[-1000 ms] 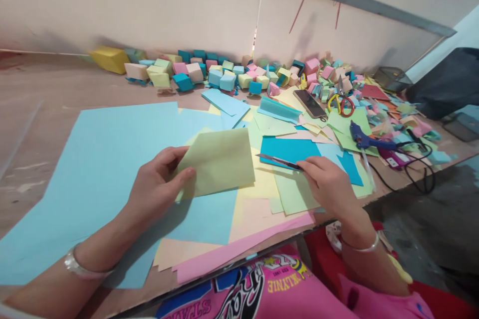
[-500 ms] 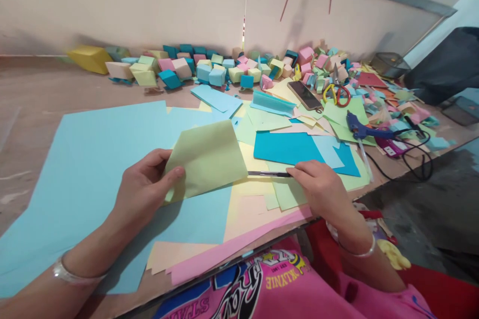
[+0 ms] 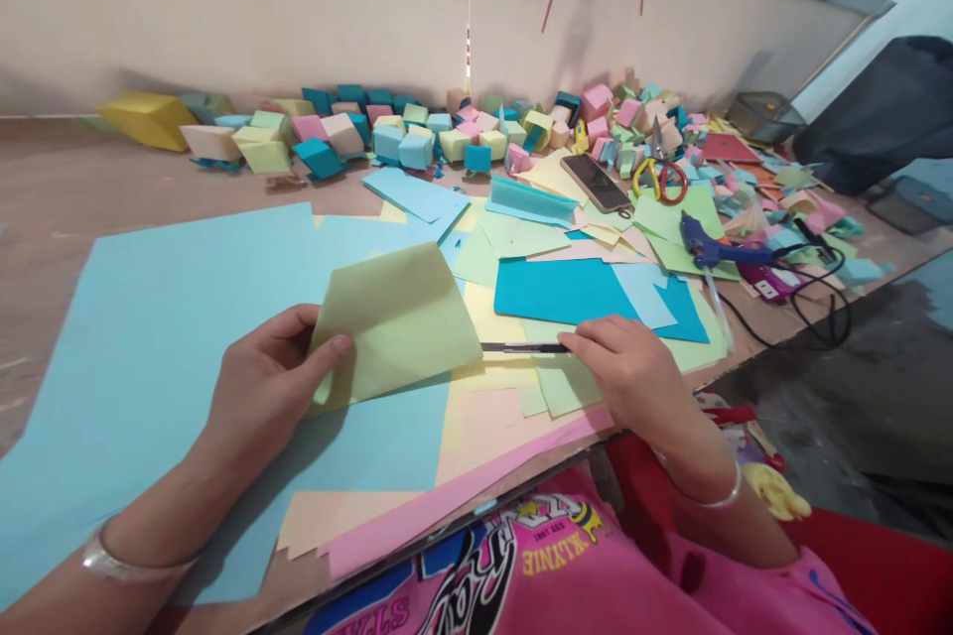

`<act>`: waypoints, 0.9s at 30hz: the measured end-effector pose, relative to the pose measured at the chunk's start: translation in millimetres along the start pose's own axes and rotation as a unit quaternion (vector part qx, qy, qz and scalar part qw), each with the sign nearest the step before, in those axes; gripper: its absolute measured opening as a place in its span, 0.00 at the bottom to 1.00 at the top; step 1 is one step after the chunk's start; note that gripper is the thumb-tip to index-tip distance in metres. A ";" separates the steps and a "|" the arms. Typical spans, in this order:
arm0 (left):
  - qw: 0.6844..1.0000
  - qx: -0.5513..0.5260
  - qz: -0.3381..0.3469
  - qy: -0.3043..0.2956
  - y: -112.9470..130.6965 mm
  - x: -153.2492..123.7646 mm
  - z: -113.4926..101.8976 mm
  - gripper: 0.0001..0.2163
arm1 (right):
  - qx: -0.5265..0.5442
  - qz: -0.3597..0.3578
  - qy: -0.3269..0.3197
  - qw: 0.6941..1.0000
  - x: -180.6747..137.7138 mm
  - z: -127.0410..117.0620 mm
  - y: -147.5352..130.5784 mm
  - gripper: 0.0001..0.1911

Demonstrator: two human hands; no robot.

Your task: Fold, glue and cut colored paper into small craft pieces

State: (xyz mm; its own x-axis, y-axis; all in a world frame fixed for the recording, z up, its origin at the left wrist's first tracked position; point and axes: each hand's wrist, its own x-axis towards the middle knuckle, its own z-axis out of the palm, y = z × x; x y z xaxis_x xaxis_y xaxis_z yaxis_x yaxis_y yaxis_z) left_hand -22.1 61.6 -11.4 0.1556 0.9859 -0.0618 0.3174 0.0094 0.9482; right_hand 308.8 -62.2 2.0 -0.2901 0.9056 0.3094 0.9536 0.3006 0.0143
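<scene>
My left hand [image 3: 268, 397] is closed on the left edge of a light green paper piece [image 3: 398, 317], thumb on top and fingers behind. The paper is held tilted above a large light blue sheet [image 3: 186, 317]. Between the fingertips of my right hand [image 3: 632, 372] is a slim black-and-silver tool [image 3: 525, 348]; its exact kind is unclear. It points left, and its far end meets or passes behind the paper's right edge. Under and beside the hands lie cream, peach and pink sheets [image 3: 462, 506], with a teal sheet [image 3: 558, 288] just beyond the right hand.
Many small folded paper boxes [image 3: 413, 149] line the wall. To the right are a phone [image 3: 596, 183], scissors [image 3: 660, 181], a blue glue gun [image 3: 704, 243] with a black cord, and heaped paper pieces. The table edge [image 3: 521, 496] runs along my pink shirt.
The whole view has shifted slightly, so most things sit further left in the picture. Both hands keep the same grips, and the green paper is tilted a little differently.
</scene>
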 end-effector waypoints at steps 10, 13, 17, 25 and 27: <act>0.837 0.387 0.383 -0.057 -4.4 -2.3 15.5 0.22 | 0.007 -0.045 -0.033 0.998 4.9 14.9 -4.3 0.13; 0.821 0.358 0.418 -0.156 -8.1 -2.4 21.8 0.22 | 0.007 -0.053 -0.025 0.998 4.1 15.2 -5.5 0.13; 0.803 0.407 0.380 -0.212 -9.0 -4.5 27.2 0.18 | 0.012 -0.068 -0.009 0.998 5.6 17.0 -8.7 0.13; 0.763 0.466 0.362 -0.263 -2.0 -9.6 26.8 0.26 | 0.029 -0.097 0.006 0.995 5.7 19.8 -8.2 0.13; 0.761 0.470 0.360 -0.266 -1.7 -9.9 26.9 0.26 | 0.046 -0.103 0.012 0.994 4.3 18.9 -6.6 0.13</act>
State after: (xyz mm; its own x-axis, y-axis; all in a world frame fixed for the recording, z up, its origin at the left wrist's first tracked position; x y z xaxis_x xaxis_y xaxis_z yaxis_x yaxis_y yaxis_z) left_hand 1.0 47.3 -20.8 0.8826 0.4699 0.0145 0.4610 -0.8711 0.1694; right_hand 299.8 -54.7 -14.8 -0.4759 0.8150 0.3306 0.8624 0.5061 -0.0062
